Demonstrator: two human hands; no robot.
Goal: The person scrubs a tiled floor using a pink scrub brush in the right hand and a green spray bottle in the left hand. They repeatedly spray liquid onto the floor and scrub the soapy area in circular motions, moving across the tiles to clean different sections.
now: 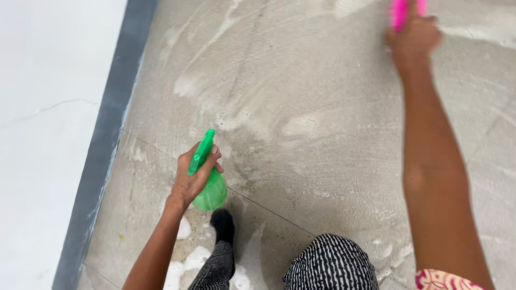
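Your left hand point(188, 180): green spray bottle point(208, 185); right hand point(413, 37): pink brush point(400, 12). Floor point(322, 134) grey-beige, streaked white foam. Skirting point(107, 139) dark grey, wall point(43, 134) white. Your trousers point(328, 266) black-white striped, sock point(223, 224) black

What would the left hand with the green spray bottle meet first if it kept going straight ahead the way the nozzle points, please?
Probably only the wet, soapy floor. The left hand aims the spray bottle up the picture, where nothing else shows, though depth is unclear.

Green spray bottle point(207, 177), pink brush point(400, 12)
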